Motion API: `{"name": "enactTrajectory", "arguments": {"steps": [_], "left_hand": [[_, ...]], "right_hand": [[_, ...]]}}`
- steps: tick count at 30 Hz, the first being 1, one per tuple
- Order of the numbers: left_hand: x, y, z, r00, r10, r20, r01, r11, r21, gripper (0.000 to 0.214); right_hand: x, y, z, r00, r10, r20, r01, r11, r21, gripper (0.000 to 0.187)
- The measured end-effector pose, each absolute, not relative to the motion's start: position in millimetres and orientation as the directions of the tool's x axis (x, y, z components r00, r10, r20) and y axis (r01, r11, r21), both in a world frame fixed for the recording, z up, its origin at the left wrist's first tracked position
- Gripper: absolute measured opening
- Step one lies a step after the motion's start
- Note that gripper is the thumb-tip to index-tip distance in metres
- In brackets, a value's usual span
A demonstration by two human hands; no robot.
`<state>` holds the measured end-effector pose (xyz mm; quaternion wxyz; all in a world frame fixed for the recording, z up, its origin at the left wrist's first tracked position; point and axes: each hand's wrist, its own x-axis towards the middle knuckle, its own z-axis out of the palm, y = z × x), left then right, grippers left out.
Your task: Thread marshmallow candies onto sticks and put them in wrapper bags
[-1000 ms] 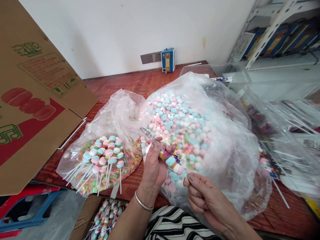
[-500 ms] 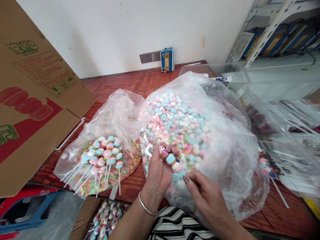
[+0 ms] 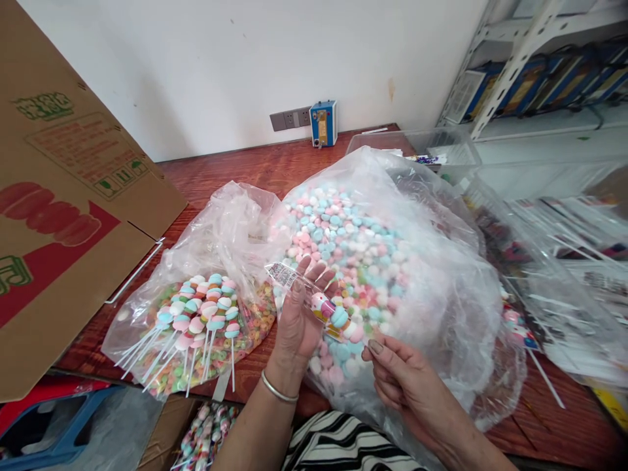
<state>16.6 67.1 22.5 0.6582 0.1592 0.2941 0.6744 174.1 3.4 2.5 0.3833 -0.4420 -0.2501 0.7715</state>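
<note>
A marshmallow candy skewer [image 3: 339, 317] in pink, blue and white lies slantwise inside a clear printed wrapper [image 3: 286, 275]. My left hand [image 3: 303, 320], palm up, has its thumb over the wrapper while the other fingers are loosely spread behind it. At the skewer's lower end, my right hand [image 3: 400, 373] pinches thumb against forefinger; the thin stick there is mostly hidden by the fingertips. Under both hands is a large clear bag [image 3: 432, 294] of pastel marshmallows [image 3: 326, 219].
Unwrapped candy skewers [image 3: 210, 304] lie on a bag of ring-shaped candies [image 3: 258, 320] to the left. A cardboard box [image 3: 73, 196] stands at far left. Plastic bins [image 3: 471, 157] and a wrapped skewer [image 3: 520, 327] are on the right. Below, a carton [image 3: 164, 428] holds wrapped skewers.
The left fingers have opened out and the wrapper now lies straighter across the palm, showing more of its printed end. My right hand stays pinched by the skewer's lower end.
</note>
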Motion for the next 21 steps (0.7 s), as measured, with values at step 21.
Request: {"name": "enactTrajectory", "arguments": {"steps": [21], "left_hand": [[46.1,63.3,25.4,-0.06,0.912,-0.405,-0.891,0.134,0.434,0.021]], "right_hand": [[169.7,3.8,1.3,-0.2,0.964,-0.174,-0.008,-0.18,-0.984,0.031]]}}
